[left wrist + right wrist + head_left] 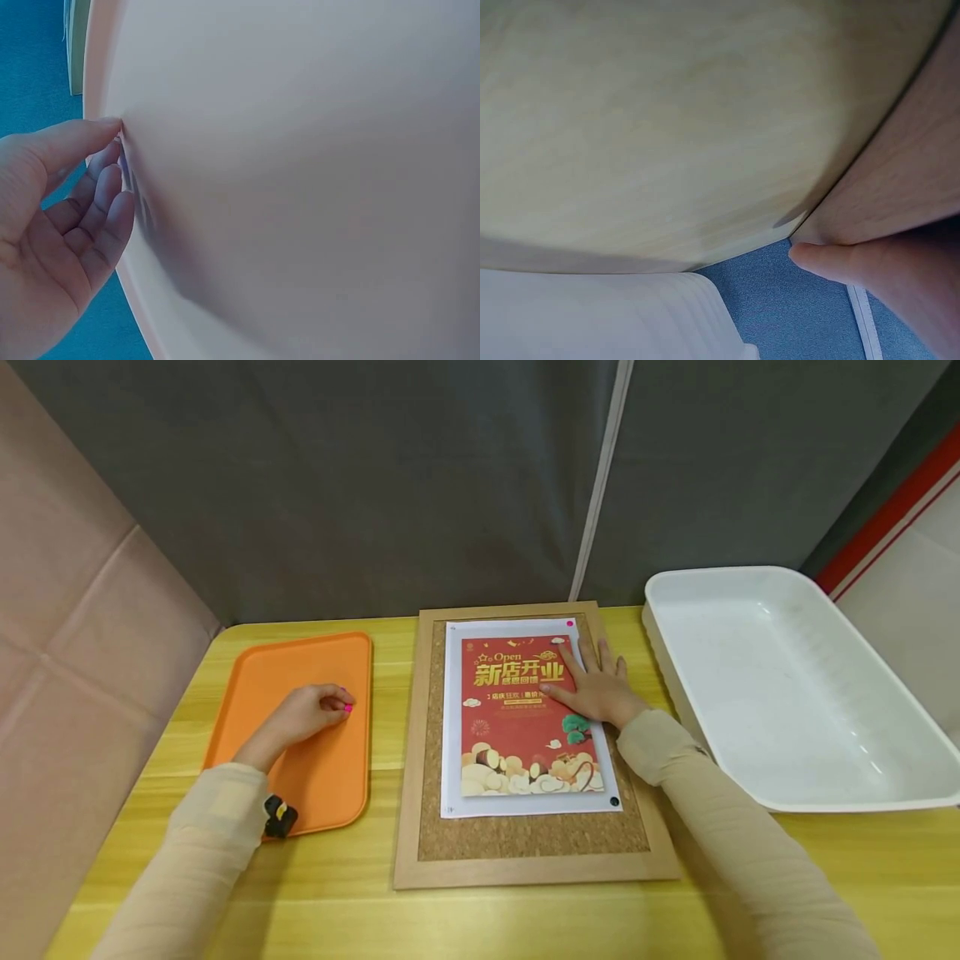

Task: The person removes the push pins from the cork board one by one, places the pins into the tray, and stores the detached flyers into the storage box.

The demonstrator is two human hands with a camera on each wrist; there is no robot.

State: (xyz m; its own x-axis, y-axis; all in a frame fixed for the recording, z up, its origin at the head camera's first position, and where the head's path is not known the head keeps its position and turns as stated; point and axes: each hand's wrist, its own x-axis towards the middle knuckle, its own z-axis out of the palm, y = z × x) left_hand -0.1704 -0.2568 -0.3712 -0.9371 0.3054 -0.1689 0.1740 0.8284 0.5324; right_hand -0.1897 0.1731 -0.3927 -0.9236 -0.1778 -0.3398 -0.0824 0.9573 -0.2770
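On the red rectangular poster with cream cloud drawings [525, 731], "Open" stands near the top in gold letters; just below, large gold characters read "新店开业", with smaller "感恩回馈" tucked beneath them. The lines farther down are too small to read surely.

My sleeves [168, 893] are long and tan. Pale wraps [221, 806] go round behind my left grip [306, 714] and right grip [597, 693]. A small black piece [279, 823] with some yellow sits by the left wrap.
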